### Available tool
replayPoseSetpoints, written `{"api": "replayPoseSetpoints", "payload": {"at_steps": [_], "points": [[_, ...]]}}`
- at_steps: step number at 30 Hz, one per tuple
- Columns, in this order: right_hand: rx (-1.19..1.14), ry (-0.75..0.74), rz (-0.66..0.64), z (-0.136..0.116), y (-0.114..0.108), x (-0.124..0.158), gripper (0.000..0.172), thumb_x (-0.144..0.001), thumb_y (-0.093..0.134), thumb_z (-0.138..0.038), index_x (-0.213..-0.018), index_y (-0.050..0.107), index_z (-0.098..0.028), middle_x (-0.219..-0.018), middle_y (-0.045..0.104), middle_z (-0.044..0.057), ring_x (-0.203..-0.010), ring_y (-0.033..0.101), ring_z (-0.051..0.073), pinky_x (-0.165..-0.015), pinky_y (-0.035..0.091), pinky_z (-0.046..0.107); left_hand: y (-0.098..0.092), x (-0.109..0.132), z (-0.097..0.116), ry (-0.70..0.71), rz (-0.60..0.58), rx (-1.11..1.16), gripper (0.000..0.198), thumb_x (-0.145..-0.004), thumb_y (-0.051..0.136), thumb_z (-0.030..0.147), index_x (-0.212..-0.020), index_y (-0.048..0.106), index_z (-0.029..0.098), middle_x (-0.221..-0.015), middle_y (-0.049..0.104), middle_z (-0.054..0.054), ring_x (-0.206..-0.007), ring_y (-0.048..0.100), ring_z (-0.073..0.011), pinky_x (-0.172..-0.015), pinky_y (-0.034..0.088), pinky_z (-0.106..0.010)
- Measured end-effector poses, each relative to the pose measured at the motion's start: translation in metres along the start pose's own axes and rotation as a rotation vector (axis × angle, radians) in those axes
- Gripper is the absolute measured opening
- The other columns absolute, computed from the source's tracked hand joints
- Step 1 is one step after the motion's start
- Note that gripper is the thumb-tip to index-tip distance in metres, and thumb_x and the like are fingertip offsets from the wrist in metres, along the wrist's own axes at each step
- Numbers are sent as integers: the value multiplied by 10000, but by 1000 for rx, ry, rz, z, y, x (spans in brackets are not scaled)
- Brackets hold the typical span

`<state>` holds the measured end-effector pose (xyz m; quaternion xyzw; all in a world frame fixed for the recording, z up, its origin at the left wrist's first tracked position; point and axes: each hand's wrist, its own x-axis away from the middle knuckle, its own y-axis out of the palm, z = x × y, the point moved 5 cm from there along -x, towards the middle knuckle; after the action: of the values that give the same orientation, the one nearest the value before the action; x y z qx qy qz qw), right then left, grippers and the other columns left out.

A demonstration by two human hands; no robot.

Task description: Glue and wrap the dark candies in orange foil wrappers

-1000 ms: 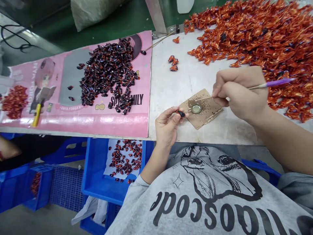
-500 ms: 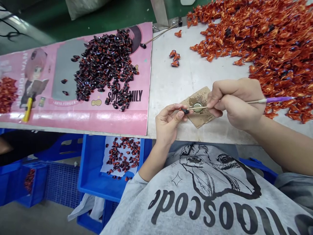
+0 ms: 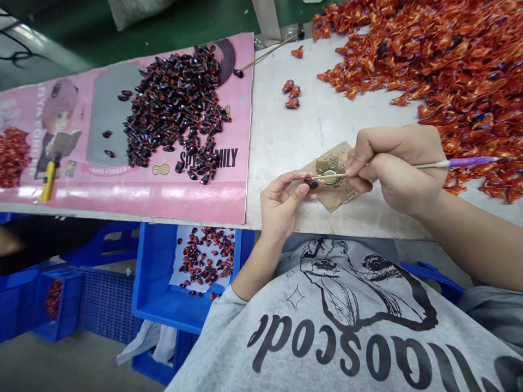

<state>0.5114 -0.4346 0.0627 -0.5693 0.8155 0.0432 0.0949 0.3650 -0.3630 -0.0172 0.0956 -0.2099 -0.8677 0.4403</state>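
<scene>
My left hand (image 3: 281,204) pinches a small dark piece with a red edge (image 3: 310,183) at the table's front edge. My right hand (image 3: 398,166) grips a thin stick with a purple end (image 3: 461,162), and the stick's tip touches the dark piece. Under the stick lies a brown card scrap (image 3: 337,188) speckled with glue, with a small round metal cap (image 3: 329,176) on it.
A big heap of orange-red folded pieces (image 3: 429,60) covers the back right of the table (image 3: 294,139). A pile of dark pieces (image 3: 175,103) lies on a pink poster (image 3: 134,188) at left. Below the table, a blue crate (image 3: 155,294) holds more dark pieces. Yellow tool (image 3: 47,182) far left.
My right hand has dipped the stick toward the cap, then brought its tip to the dark piece in my left hand. The left hand stayed nearly still.
</scene>
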Motion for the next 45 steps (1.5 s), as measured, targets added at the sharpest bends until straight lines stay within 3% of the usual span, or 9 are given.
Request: {"api": "replayPoseSetpoints", "payload": {"at_steps": [17, 34, 38, 41, 45], "points": [[83, -15, -65, 2, 3, 3, 215, -782, 559, -140, -586, 508, -209, -477, 494, -26, -431, 420, 117, -471, 326, 294, 1, 1, 2, 2, 5, -54, 213, -702, 886, 343, -860, 780, 248, -877, 781, 11, -774, 780, -153, -579, 572, -181], [32, -15, -53, 0, 4, 3, 180, -666, 500, -54, -570, 524, -204, -464, 490, -43, -427, 409, 90, -452, 304, 270, 3, 2, 2, 7, -21, -31, 174, -728, 870, 314, -874, 789, 266, -878, 782, 19, -789, 779, -140, -604, 592, -174], [52, -7, -50, 1, 5, 5, 218, -762, 556, -116, -565, 516, -201, -471, 490, -35, -435, 413, 93, -447, 302, 274, 2, 1, 1, 13, -19, -40, 168, -737, 864, 313, -876, 786, 261, -885, 779, 17, -787, 776, -138, -605, 586, -177], [92, 4, -54, 2, -7, -1, 271, -841, 591, -183, -580, 518, -197, -496, 516, -30, -476, 462, 95, -467, 341, 261, 2, 2, 1, 10, -12, -31, 174, -731, 869, 312, -872, 783, 258, -886, 776, 17, -782, 775, -139, -603, 581, -178], [203, 1, -64, -2, -41, -27, 352, -937, 560, -242, -592, 517, -186, -590, 605, -13, -619, 579, 103, -543, 417, 234, 2, 3, 1, -24, 8, -11, 193, -705, 884, 322, -849, 776, 253, -879, 772, 15, -784, 777, -148, -605, 582, -185]]}}
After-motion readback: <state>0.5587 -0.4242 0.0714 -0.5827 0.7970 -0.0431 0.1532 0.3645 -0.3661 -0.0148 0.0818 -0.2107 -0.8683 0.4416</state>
